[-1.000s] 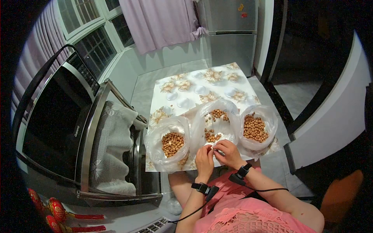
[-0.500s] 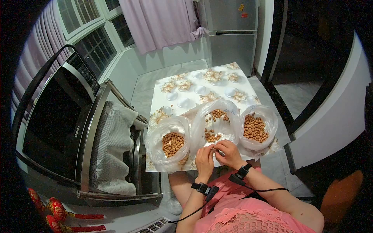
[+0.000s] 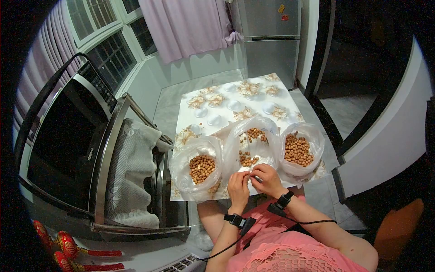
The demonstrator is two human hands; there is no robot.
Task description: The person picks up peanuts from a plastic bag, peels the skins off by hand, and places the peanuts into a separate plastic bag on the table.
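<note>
My left hand [image 3: 238, 187] and my right hand [image 3: 266, 179] meet at the fingertips, at the near edge of the middle plastic bag [image 3: 232, 149]. Both have their fingers pinched together, and whatever lies between them is too small to make out. The middle bag holds two loose groups of brown nuts [image 3: 247, 159]. To the left, another open clear bag [image 3: 181, 168] contains a heap of nuts [image 3: 201, 168]. A third bag [image 3: 317, 149], on the right, has a larger heap of nuts [image 3: 297, 149] inside.
The bags stand on a table with a floral cover [image 3: 226, 99]. A microwave [image 3: 63, 145] on a metal rack with a white cloth [image 3: 131, 177] is at the left. Behind the table is a fridge [image 3: 272, 59]. Cables run from the wrist bands.
</note>
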